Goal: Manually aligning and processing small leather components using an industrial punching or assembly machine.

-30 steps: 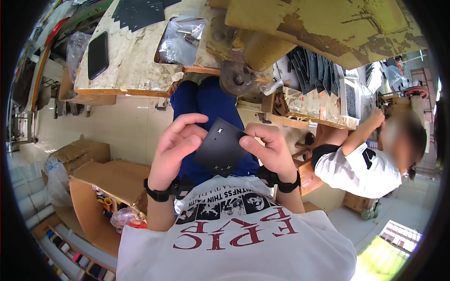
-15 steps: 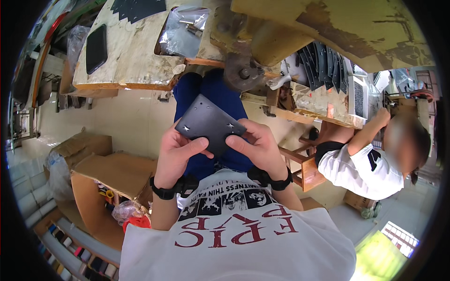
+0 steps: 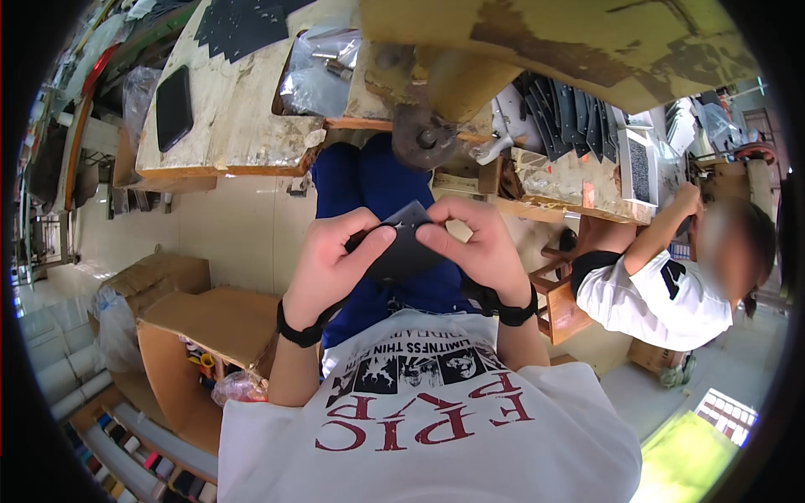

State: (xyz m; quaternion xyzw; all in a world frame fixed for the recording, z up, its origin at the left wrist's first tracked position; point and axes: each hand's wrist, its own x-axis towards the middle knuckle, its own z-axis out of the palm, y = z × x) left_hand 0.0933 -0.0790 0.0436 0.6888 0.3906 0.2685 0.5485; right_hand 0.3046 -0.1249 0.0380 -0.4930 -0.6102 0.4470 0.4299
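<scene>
Between my two hands, above my lap, is a thin black panel [image 3: 406, 251] with small punched holes near its upper edge. My left hand [image 3: 335, 251] pinches its left upper edge between thumb and fingers. On the opposite edge, my right hand [image 3: 474, 243] grips it the same way, thumb on the near face. The panel stands tilted, one corner pointing up between the thumbs. Similar black panels [image 3: 239, 32] lie overlapped on the bench at the far left, and more black panels [image 3: 570, 121] are fanned out at the right of the machine.
A yellow-painted machine [image 3: 570, 50] overhangs the wooden bench [image 3: 226, 109] ahead. On the left lies a black phone [image 3: 174, 109], beside a plastic bag [image 3: 323, 80] in a cut-out. A cardboard box [image 3: 210, 323] stands at my left. At right, a person [image 3: 662, 289] sits working near a tray [image 3: 639, 172].
The panel has been tipped and turned, so its broad face shows less. Both hands have moved up to its upper edges, with the thumbs closer together.
</scene>
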